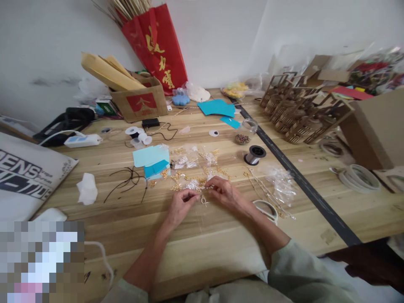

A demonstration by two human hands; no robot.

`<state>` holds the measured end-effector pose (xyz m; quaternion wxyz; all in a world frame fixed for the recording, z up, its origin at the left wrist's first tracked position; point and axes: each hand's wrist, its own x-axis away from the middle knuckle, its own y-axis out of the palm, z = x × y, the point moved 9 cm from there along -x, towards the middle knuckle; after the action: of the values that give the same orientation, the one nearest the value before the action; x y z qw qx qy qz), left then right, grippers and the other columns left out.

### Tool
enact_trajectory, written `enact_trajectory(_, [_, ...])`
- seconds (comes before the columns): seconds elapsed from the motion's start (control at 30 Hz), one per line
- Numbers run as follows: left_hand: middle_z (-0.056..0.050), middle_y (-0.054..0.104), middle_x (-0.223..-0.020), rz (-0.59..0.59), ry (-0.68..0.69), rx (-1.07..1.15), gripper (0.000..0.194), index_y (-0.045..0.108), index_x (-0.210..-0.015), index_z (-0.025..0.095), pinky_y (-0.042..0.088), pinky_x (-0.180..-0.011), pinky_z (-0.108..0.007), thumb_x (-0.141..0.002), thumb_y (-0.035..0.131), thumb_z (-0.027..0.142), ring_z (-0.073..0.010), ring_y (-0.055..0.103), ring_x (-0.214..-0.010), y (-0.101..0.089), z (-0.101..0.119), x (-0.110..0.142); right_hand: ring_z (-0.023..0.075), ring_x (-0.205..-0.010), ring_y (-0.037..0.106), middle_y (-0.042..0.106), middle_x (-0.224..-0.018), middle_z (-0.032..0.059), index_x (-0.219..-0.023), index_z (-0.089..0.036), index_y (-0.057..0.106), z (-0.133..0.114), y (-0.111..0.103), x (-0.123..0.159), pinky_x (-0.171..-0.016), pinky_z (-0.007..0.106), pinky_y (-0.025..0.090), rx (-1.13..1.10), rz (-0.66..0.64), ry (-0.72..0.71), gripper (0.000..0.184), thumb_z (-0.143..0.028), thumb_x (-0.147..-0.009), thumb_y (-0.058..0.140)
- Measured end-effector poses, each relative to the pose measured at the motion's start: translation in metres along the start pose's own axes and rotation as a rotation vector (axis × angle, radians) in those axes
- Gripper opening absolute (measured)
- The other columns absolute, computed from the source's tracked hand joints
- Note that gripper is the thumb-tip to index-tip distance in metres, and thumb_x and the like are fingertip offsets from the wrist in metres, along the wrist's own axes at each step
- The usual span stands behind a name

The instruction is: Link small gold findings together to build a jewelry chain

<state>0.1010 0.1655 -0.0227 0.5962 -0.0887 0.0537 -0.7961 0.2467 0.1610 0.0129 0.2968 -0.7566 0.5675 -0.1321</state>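
Observation:
My left hand (180,205) and my right hand (224,191) rest on the wooden table (202,244), fingertips pinched toward each other. Between them hangs a small gold wire piece (203,201). Both hands seem to pinch a thin wire or thread that I cannot make out clearly. Just beyond the fingers lie several clear packets of gold and silver beads and findings (192,168). A light blue paper sheet (150,156) lies to the left of them.
A wire spool (254,154) and a glass jar of beads (245,131) stand beyond my right hand. Tape rolls (356,176), wooden laser-cut frames (303,113), a cardboard box (140,101), a red bag (156,42), black cords (126,181) and a tissue (87,188) surround the work spot.

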Motion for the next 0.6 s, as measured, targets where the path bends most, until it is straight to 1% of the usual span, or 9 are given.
enact_trajectory(0.1, [0.000, 0.066, -0.062, -0.004, -0.027, 0.008, 0.016, 0.068, -0.069, 0.015, 0.042, -0.054, -0.021, -0.070, 0.068, 0.030, -0.0117, 0.054, -0.055, -0.001, -0.002, -0.001, 0.0125, -0.072, 0.056, 0.060, -0.095, 0.0047, -0.095, -0.017, 0.064, -0.004, 0.006, 0.003, -0.066, 0.023, 0.040, 0.167, -0.094, -0.049, 0.014, -0.013, -0.085, 0.056])
enact_trajectory(0.2, [0.001, 0.064, -0.060, 0.010, -0.053, 0.003, 0.015, 0.068, -0.068, 0.015, 0.040, -0.052, -0.021, -0.069, 0.068, 0.030, -0.0108, 0.052, -0.054, -0.003, -0.003, -0.001, 0.0135, -0.078, 0.058, 0.059, -0.096, 0.0047, -0.096, -0.018, 0.064, -0.008, 0.016, 0.006, -0.070, 0.023, 0.040, 0.268, -0.162, -0.053, 0.014, -0.014, -0.088, 0.053])
enact_trajectory(0.27, [0.001, 0.064, -0.060, 0.020, -0.058, 0.005, 0.015, 0.068, -0.068, 0.015, 0.039, -0.051, -0.021, -0.068, 0.068, 0.030, -0.0108, 0.051, -0.053, -0.004, -0.004, -0.002, 0.0136, -0.078, 0.058, 0.058, -0.094, 0.0044, -0.097, -0.018, 0.063, -0.010, 0.021, 0.007, -0.069, 0.023, 0.039, 0.331, -0.185, -0.045, 0.014, -0.015, -0.090, 0.051])
enact_trajectory(0.37, [0.000, 0.064, -0.060, 0.016, -0.058, 0.004, 0.016, 0.068, -0.068, 0.014, 0.037, -0.049, -0.020, -0.067, 0.069, 0.031, -0.0107, 0.050, -0.053, -0.003, -0.004, -0.003, 0.0132, -0.073, 0.056, 0.057, -0.091, 0.0038, -0.094, -0.018, 0.061, -0.010, 0.026, 0.007, -0.064, 0.023, 0.036, 0.411, -0.184, -0.024, 0.012, -0.016, -0.091, 0.050])
enact_trajectory(0.43, [0.000, 0.063, -0.060, 0.007, -0.061, 0.000, 0.019, 0.068, -0.068, 0.014, 0.036, -0.048, -0.020, -0.068, 0.068, 0.033, -0.0104, 0.049, -0.052, -0.003, -0.003, -0.003, 0.0128, -0.070, 0.055, 0.057, -0.088, 0.0035, -0.090, -0.017, 0.060, -0.009, 0.026, 0.006, -0.063, 0.023, 0.035, 0.422, -0.163, -0.022, 0.012, -0.017, -0.093, 0.048])
enact_trajectory(0.6, [-0.001, 0.065, -0.061, 0.009, -0.086, 0.007, 0.021, 0.068, -0.070, 0.013, 0.035, -0.047, -0.020, -0.068, 0.067, 0.035, -0.0103, 0.049, -0.052, -0.003, 0.001, -0.003, 0.0135, -0.070, 0.054, 0.059, -0.081, 0.0034, -0.086, -0.016, 0.055, -0.006, 0.016, 0.004, -0.063, 0.023, 0.035, 0.265, -0.073, -0.040, 0.011, -0.013, -0.091, 0.046])
